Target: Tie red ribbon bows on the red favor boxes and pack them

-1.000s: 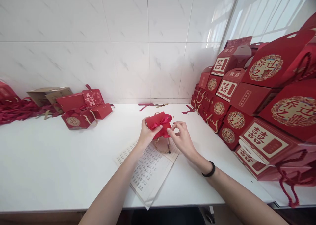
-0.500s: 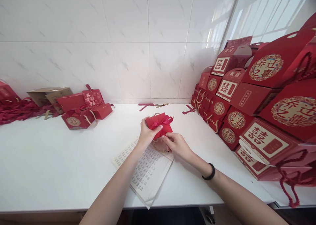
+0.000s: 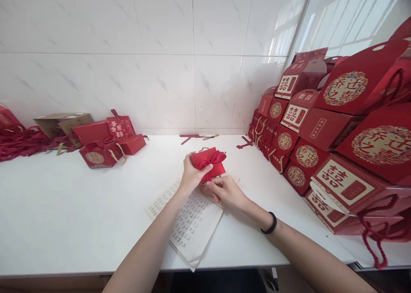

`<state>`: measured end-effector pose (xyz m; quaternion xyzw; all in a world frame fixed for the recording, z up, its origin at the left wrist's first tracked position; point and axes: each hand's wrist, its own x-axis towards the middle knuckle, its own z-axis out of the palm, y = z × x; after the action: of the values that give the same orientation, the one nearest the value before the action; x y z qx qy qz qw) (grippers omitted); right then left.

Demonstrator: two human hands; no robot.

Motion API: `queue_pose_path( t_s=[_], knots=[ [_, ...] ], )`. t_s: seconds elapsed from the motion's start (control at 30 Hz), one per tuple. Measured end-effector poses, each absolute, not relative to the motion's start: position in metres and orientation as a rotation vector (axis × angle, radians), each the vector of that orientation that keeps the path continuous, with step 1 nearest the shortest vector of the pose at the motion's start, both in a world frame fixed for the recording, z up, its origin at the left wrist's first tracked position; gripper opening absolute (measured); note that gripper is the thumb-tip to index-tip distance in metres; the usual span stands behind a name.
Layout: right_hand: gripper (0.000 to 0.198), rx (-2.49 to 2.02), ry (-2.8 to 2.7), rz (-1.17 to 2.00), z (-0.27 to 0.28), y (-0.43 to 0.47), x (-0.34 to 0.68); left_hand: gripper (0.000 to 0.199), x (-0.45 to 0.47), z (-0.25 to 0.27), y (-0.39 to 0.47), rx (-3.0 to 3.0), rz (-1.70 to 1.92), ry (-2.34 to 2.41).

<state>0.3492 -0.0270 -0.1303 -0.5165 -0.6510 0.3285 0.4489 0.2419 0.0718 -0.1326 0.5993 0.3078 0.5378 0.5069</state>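
Nearest to me: my bare forearms, a black band (image 3: pixel 269 222) round the right wrist. Under them, handwritten sheets (image 3: pixel 189 224) lay slantwise on the white tabletop (image 3: pixel 80 224), their near corner at the edge.

My right hand (image 3: pixel 227 191) was at the near side of the red gift box (image 3: pixel 201 156), thumb and forefinger together, pinching what looked like the ribbon tail (image 3: pixel 209 176). My left hand (image 3: pixel 192 173) clasped the box from the left, thumb pressed on top beside the bow (image 3: pixel 217 157). The box was over the far end of the sheets; I could not tell whether it rested there. A twisted cord handle (image 3: pixel 204 189) showed below it.

Progress, as I judged it: bow already formed, loops standing toward the right; the tail under my fingers seemed not yet settled.

The bow side faced up and toward me, one corner pointing right and nearward. The top looked slightly longer across than deep, its long axis roughly left to right, though my fingers hid too much to be sure.

Farther off: a bow-tied box (image 3: pixel 104 155) at left, stacked red boxes (image 3: pixel 307 156) at right, ribbon scraps (image 3: pixel 189 136) near the tiled wall (image 3: pixel 167 87).
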Motion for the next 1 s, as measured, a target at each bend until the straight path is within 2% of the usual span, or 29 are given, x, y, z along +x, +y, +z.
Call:
queue_pose_path(
  t_s=[0.3, 0.5, 0.7, 1.0],
  knots=[
    [0.050, -1.194, -1.623, 0.900, -0.1258, -0.0307, 0.3479, 0.065, 0.2407, -0.1326, 0.0706, 1.468, 1.258, 0.775],
    [0.041, -1.199, -1.589, 0.964, -0.1267, -0.0314, 0.3449, 0.066, 0.2391, -0.1264, 0.0641, 1.508, 1.201, 0.827],
    [0.042, -1.171, -1.611, 0.994, -0.1267, -0.0313, 0.3465, 0.066, 0.2387, -0.1252, 0.0630, 1.527, 1.188, 0.837],
    [0.032, -1.189, -1.624, 1.037, -0.1277, -0.0306, 0.3467, 0.066, 0.2390, -0.1313, 0.0679, 1.557, 1.215, 0.827]
  ],
)
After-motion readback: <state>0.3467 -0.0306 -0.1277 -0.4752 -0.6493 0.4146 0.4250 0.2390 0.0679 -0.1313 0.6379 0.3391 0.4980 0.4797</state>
